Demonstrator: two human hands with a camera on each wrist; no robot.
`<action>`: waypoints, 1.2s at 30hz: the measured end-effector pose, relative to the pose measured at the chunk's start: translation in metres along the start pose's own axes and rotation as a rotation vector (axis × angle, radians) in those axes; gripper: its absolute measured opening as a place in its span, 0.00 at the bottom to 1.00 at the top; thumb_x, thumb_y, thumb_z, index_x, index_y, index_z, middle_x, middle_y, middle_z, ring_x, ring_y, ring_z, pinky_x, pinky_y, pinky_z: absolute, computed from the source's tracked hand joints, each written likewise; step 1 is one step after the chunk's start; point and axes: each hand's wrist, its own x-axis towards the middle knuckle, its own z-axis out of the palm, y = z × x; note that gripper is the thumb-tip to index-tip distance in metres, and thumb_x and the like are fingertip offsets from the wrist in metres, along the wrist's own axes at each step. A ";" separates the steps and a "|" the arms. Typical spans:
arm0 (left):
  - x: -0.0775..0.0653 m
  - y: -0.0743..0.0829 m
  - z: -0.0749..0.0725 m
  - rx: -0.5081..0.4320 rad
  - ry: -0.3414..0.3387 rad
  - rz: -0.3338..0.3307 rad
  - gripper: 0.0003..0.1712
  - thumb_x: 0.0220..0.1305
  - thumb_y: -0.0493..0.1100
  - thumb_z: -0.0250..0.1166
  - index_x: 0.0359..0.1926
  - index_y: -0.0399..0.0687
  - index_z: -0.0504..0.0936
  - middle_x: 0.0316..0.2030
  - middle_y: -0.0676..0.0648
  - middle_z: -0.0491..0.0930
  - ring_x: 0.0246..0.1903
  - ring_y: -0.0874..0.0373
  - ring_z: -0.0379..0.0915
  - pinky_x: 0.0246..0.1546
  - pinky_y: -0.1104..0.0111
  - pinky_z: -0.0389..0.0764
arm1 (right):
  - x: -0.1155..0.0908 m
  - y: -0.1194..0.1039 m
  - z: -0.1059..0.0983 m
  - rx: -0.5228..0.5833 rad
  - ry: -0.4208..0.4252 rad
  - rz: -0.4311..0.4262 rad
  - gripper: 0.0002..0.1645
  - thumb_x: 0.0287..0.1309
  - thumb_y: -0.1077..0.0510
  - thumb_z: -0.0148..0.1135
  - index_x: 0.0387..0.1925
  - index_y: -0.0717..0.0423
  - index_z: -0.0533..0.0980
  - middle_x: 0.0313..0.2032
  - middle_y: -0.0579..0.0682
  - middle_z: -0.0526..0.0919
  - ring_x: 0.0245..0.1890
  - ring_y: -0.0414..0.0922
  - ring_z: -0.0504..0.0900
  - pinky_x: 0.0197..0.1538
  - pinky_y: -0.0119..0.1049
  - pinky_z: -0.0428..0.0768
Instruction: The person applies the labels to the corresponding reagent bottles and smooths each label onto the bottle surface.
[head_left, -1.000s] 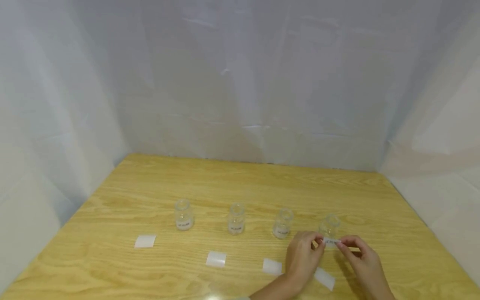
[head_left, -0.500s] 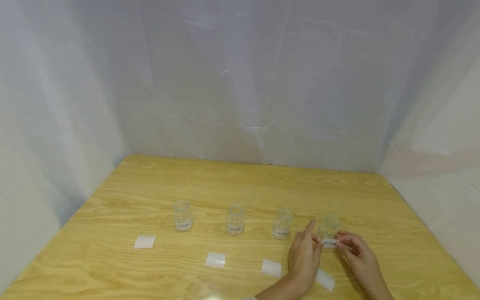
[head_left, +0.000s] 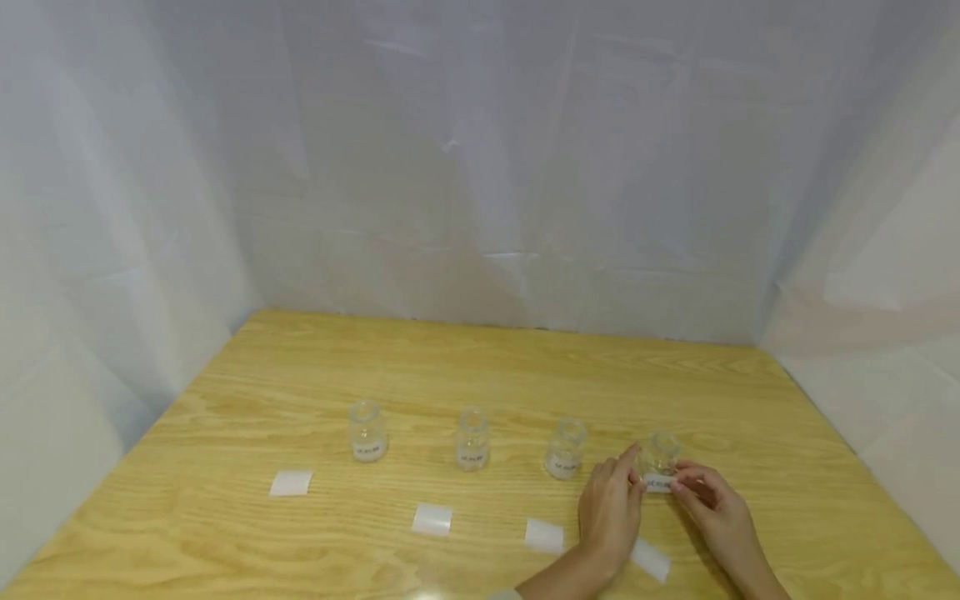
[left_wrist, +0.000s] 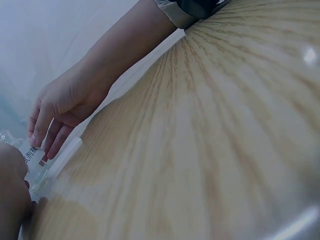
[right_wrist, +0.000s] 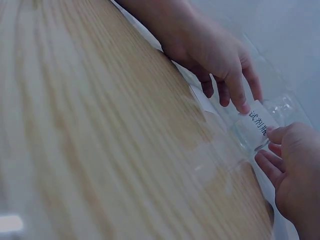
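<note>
At the right end of a row of small clear glass reagent bottles stands one bottle point(head_left: 663, 448) with a white label point(head_left: 659, 483) against its lower front. Dark handwritten characters show on this label point(right_wrist: 257, 121) in the right wrist view. My left hand point(head_left: 611, 510) has its thumb on the label's left end, and its index finger reaches along the bottle's left side. Thumb and fingers of my right hand point(head_left: 722, 512) pinch the label's right end. Whether the label sticks to the glass all along cannot be told. The bottle's back is hidden.
Three more labelled bottles, the left one point(head_left: 367, 432), the middle one point(head_left: 472, 439) and the nearest one point(head_left: 564, 450), stand leftward on the wooden table point(head_left: 300, 367). Several white paper pieces, such as one backing piece point(head_left: 290, 482), lie in front. White sheeting point(head_left: 480, 167) surrounds the table.
The label, earlier stretched between both hands before the bottle, now lies against the glass. My left index finger has straightened upward and then moved in along the bottle's side.
</note>
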 end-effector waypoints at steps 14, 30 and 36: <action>0.003 0.000 0.003 -0.041 0.018 -0.019 0.25 0.51 0.38 0.70 0.52 0.51 0.76 0.27 0.62 0.74 0.27 0.71 0.65 0.21 0.84 0.64 | 0.002 0.000 -0.001 0.007 -0.003 0.077 0.06 0.56 0.66 0.61 0.33 0.67 0.75 0.37 0.27 0.75 0.36 0.33 0.79 0.37 0.21 0.75; 0.004 -0.001 0.007 -0.086 0.064 -0.046 0.23 0.50 0.39 0.71 0.48 0.52 0.75 0.28 0.61 0.76 0.27 0.70 0.67 0.21 0.82 0.65 | 0.002 -0.001 0.005 0.009 0.062 0.131 0.02 0.53 0.70 0.62 0.29 0.63 0.77 0.36 0.32 0.77 0.38 0.30 0.78 0.40 0.19 0.74; 0.004 -0.001 0.008 -0.098 0.098 -0.056 0.23 0.48 0.39 0.72 0.46 0.53 0.76 0.27 0.62 0.76 0.27 0.70 0.67 0.21 0.81 0.66 | 0.002 -0.001 0.007 0.013 0.072 0.161 0.04 0.55 0.68 0.62 0.31 0.68 0.75 0.35 0.32 0.77 0.37 0.26 0.76 0.40 0.18 0.73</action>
